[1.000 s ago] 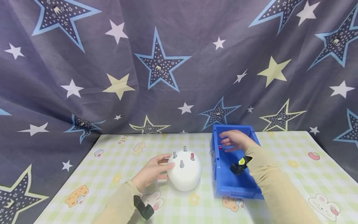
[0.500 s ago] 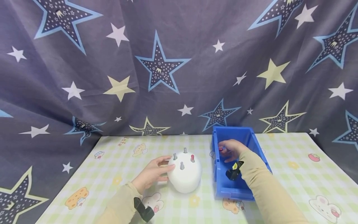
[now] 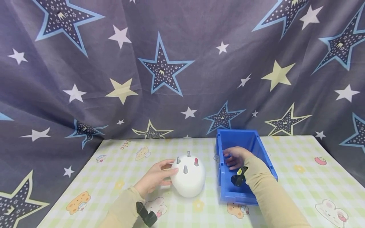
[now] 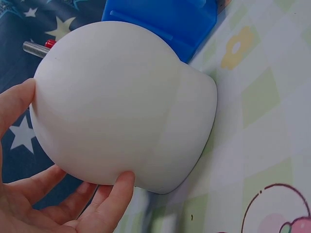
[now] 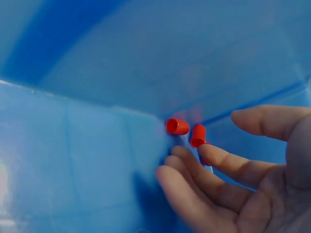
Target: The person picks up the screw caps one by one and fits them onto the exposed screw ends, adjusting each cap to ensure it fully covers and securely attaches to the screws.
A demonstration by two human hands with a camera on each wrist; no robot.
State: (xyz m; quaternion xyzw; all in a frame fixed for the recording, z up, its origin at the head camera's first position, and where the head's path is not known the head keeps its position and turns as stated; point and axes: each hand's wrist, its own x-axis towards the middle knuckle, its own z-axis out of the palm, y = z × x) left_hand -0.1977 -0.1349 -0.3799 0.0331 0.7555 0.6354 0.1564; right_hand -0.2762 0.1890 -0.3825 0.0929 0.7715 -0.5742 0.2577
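Note:
A white rounded body (image 3: 188,185), like a dome on a narrower base, stands on the table in the head view. Several threaded metal studs (image 3: 185,169) stick up from its top, one of them wearing a red cap (image 3: 196,161). My left hand (image 3: 155,175) holds its left side, thumb near the top and fingertips lower down. To the right, my right hand (image 3: 237,156) is down inside a blue bin (image 3: 239,198). Loose red caps (image 5: 178,126) lie in the bin's corner; the index fingertip overlaps one cap (image 5: 206,159), while the thumb stays apart.
A pale green checked cloth (image 3: 111,171) with cartoon prints covers the table. Behind it hangs a dark curtain (image 3: 199,82) patterned with stars. The bin's raised walls surround the right hand, and its left wall stands close to the white body.
My right hand has dropped deeper into the bin and shifted towards me, its fingers bending more. The red cap seen beside it earlier is hidden in the head view. My left hand keeps its place.

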